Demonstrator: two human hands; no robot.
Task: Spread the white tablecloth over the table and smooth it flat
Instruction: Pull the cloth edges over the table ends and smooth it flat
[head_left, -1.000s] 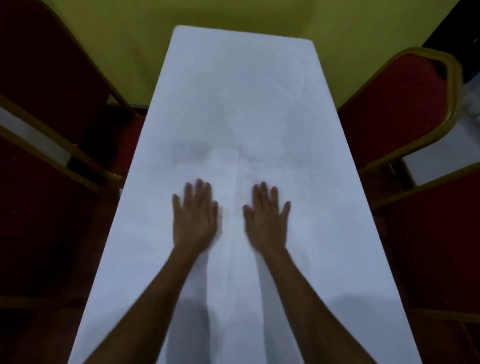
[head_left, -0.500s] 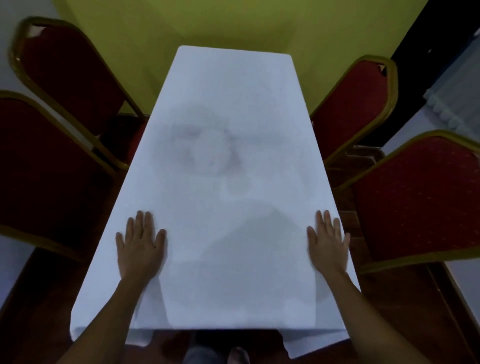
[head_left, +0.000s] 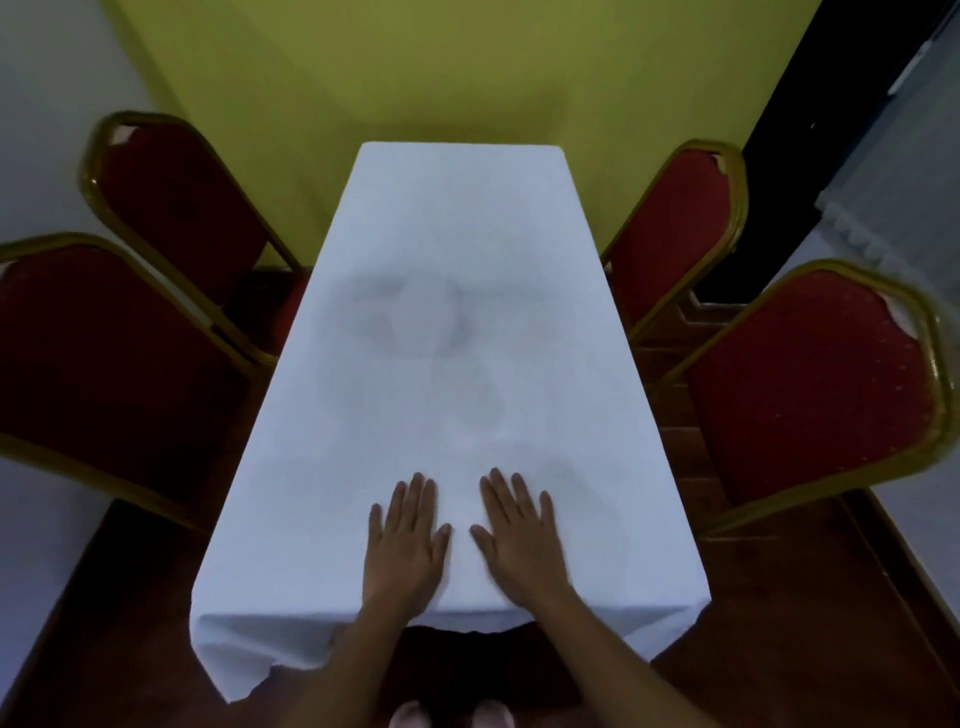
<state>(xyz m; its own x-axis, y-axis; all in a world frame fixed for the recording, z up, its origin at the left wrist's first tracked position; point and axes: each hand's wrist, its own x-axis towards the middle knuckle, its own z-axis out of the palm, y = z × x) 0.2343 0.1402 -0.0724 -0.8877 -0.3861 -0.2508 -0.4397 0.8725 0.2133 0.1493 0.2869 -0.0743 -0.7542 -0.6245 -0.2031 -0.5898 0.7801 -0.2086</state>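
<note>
The white tablecloth (head_left: 457, 322) covers the whole long table, running from me to the far end by the yellow-green wall. It hangs over the near edge, lower at the near left corner. Faint grey shadows show in its middle. My left hand (head_left: 406, 545) lies flat, palm down, fingers apart, on the cloth near the front edge, just left of centre. My right hand (head_left: 519, 540) lies flat beside it, just right of centre, a narrow gap between the thumbs. Neither hand grips the cloth.
Two red padded chairs with gold frames stand on the left (head_left: 104, 353) (head_left: 171, 208) and two on the right (head_left: 810, 384) (head_left: 670, 228), close to the table's long sides. The floor is dark reddish-brown. My toes (head_left: 449, 716) show below the near edge.
Both hands slid from the middle out to the cloth's side edges, then back together at the centre near the front edge. My head has pulled back, showing more table and chairs.
</note>
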